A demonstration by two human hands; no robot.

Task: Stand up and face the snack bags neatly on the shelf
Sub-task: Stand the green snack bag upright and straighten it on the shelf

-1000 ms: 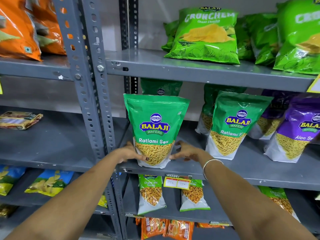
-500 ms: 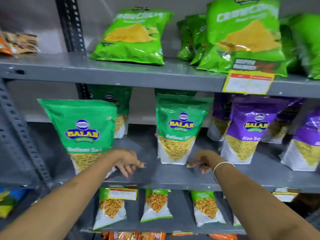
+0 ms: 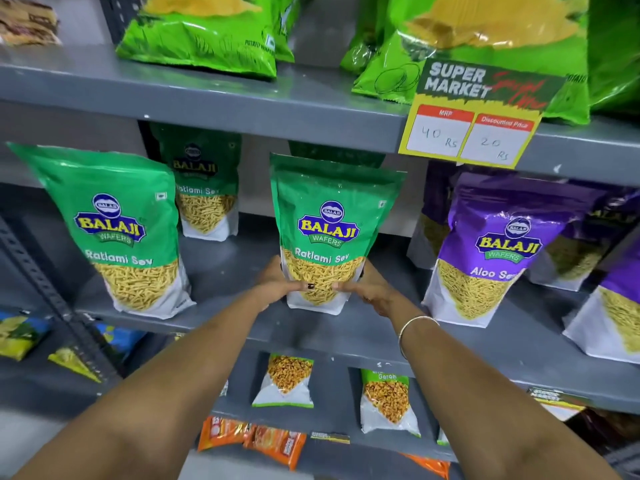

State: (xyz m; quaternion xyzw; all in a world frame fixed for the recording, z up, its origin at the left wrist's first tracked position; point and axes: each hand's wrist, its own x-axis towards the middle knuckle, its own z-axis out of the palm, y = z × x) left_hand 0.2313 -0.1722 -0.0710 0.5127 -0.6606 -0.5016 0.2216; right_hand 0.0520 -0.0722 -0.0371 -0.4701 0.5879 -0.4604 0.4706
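A green Ratlami Sev bag (image 3: 329,230) stands upright, label forward, in the middle of the grey middle shelf (image 3: 367,332). My left hand (image 3: 277,284) grips its lower left side and my right hand (image 3: 369,289) grips its lower right side, thumbs on the front. Another green Ratlami Sev bag (image 3: 117,230) stands upright to the left, leaning a little. A third green bag (image 3: 206,188) stands further back between them. A purple Aloo Sev bag (image 3: 491,247) stands to the right.
Light green chip bags (image 3: 201,32) lie on the shelf above, where a yellow price tag (image 3: 474,112) hangs from the edge. More purple bags (image 3: 616,306) fill the right. Small snack packs (image 3: 287,379) sit on the lower shelf. A perforated upright post (image 3: 38,282) stands at left.
Both hands let go of the left green bag, moved right, and closed on the middle green bag. The view shifted right and closer to the shelf.
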